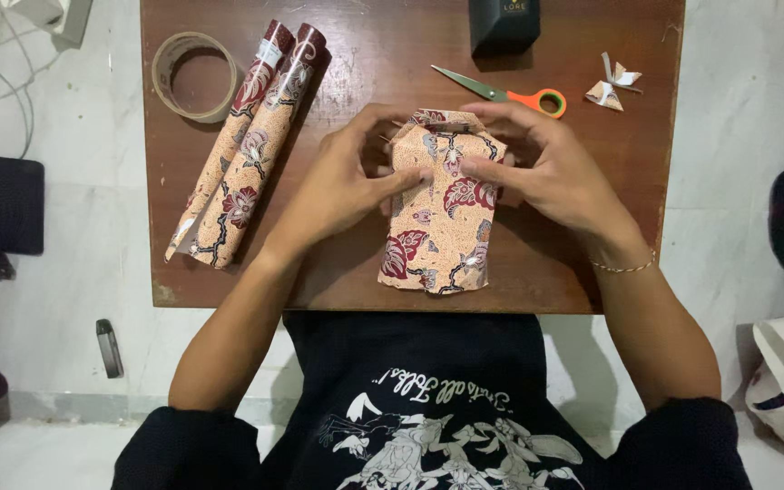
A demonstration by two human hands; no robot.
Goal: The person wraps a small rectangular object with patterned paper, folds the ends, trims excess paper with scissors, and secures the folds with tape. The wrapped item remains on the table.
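Parcel (437, 213), wrapped in floral-print paper (tan w/ dark red flowers), lies near centre of brown wooden table (356, 45), long axis running away from the person, near end close to table's front edge. Far end being worked w/ both hands.

Left hand (342, 186): palm down at parcel's left side, fingers curled round far-left corner, thumb stretched flat across top, pressing paper.

Right hand (542, 168): at parcel's right side, fingers bunched together over far edge, thumb on top pointing left, tip nearly meeting left thumb. Thin bracelet (623, 267) at wrist.

Also on table:
- 2 rolls of same floral paper (247, 145), side by side, touching, laid diagonally at left.
- Tape roll (194, 76), brownish, lying flat, just beside rolls' far ends.
- Scissors (501, 91), orange handles, shut, beyond parcel.
- Dark box (504, 24), far edge.
- Small folded paper scrap (615, 86), far right.

Floor, left: black phone (18, 204).
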